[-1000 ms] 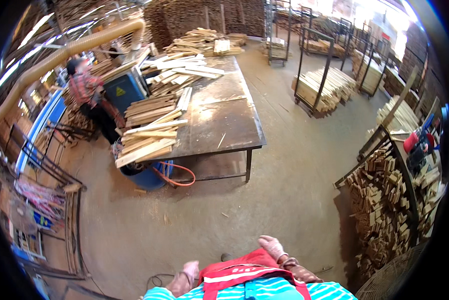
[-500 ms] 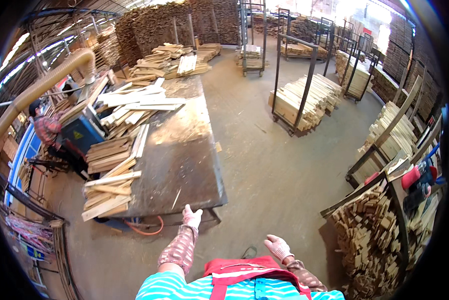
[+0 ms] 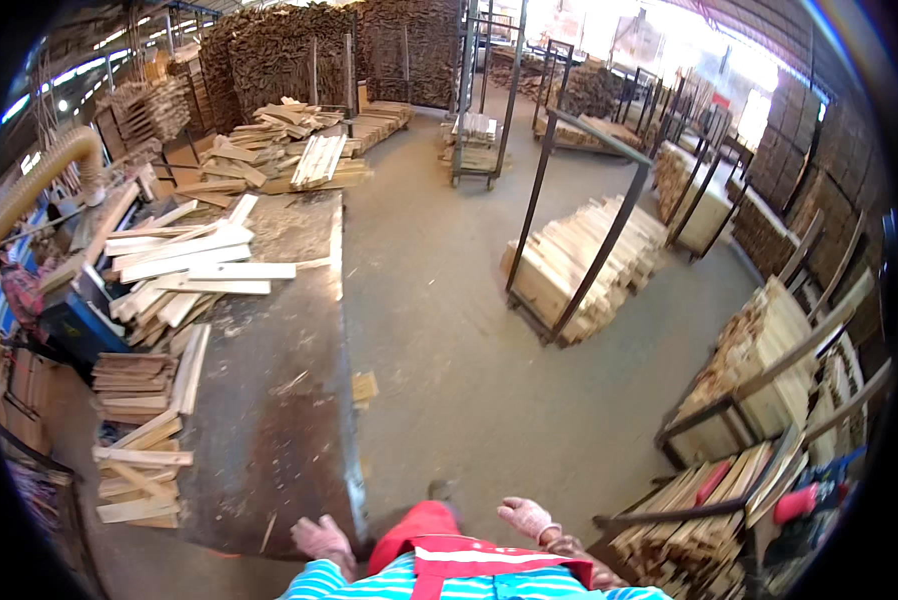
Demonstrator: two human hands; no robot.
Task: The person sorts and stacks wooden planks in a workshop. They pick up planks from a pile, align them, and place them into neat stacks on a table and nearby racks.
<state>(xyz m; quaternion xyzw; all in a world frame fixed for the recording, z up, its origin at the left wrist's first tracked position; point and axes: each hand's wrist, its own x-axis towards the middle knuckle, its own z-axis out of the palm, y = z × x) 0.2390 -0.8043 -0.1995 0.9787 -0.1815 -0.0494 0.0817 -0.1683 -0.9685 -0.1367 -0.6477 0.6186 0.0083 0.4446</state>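
Observation:
My left hand (image 3: 323, 538), in a pale work glove, is at the near right corner of the dark worktable (image 3: 289, 430). Its fingers are spread and nothing is in it; whether it touches the top I cannot tell. A thin wood sliver (image 3: 269, 532) lies on the table just left of it. In front of my body to the right hangs my right hand (image 3: 527, 517), gloved too, fingers stretched out, holding nothing. Along the table's left side lie loose boards (image 3: 194, 262) and several short planks (image 3: 141, 485).
A cart (image 3: 579, 275) loaded with boards stands ahead on the right. A metal-framed rack (image 3: 689, 510) of wood strips is close on my right. At far left, a person (image 3: 24, 295) stands beside a blue machine (image 3: 81, 322) under a dust hose (image 3: 44, 190).
I have moved forward along the table's right side; the table and boards now sit nearer and further left. My left hand has drawn in toward my body, its fingers spreading.

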